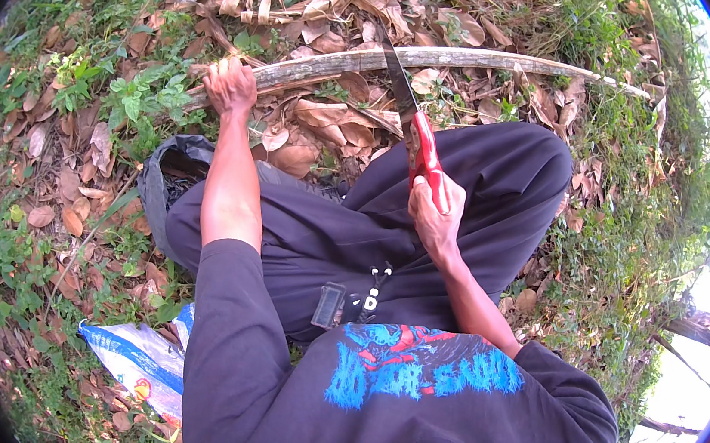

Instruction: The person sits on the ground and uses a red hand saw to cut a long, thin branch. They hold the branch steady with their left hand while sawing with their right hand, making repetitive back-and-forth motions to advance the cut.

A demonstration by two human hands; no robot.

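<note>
A long, pale, weathered wooden pole (450, 57) lies crosswise in front of my folded legs. Near its left end my left hand (230, 86) is closed around it. In my right hand (439, 213) is the red handle of a handsaw (400, 78). The dark blade points away from me and crosses the pole to the right of my left hand. Whether the teeth have cut into the wood cannot be made out. The blade's far tip reaches past the pole over dry leaves.
Dry brown leaves (336, 124) and green weeds (134, 93) cover the ground. A dark plastic bag (173, 176) rests beside my left knee. Behind it lies a white and blue sack (130, 349). A small dark device (327, 305) and a beaded cord (371, 293) are at my lap.
</note>
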